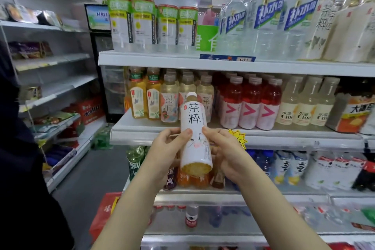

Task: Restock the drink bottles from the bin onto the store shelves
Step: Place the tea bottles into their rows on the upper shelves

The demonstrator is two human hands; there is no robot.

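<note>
head view: white-label tea bottle (194, 126) is in the air in front of the middle shelf (138, 136), cap tilted up and away, base toward me. left hand (168, 148) and right hand (227, 154) both curl round its body, flanking it equally. i judge forward-and-up seats it.

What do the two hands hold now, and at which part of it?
The left hand and right hand grip one white-labelled tea bottle at the middle of its body, from either side.
</note>
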